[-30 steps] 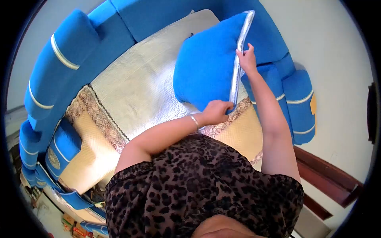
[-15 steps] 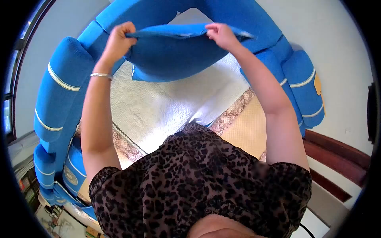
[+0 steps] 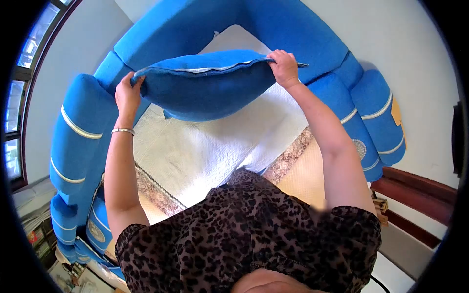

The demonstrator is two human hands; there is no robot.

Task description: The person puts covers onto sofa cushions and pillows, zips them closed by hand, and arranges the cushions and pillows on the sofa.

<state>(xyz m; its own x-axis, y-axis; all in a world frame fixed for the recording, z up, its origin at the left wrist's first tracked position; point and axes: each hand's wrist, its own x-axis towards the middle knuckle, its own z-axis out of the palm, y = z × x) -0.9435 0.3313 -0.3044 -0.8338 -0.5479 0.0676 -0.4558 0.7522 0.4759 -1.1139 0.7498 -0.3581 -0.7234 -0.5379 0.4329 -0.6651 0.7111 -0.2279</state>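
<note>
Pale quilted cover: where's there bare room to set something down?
The widest bare patch of the pale quilted cover lies between the blue cushion and leopard-print top. A smaller one lies between cushion and blue backrest. It's crowded around the cushion, gripped by the left hand and right hand.

Illumination is bright, with daylight visible at the window (image 3: 13, 156) along the left edge. Glare whitens part of the pale cover (image 3: 195, 151); the near face of the cushion (image 3: 210, 95) is shaded. Wide-angle distortion bends peripheral outlines; corners are black.
</note>
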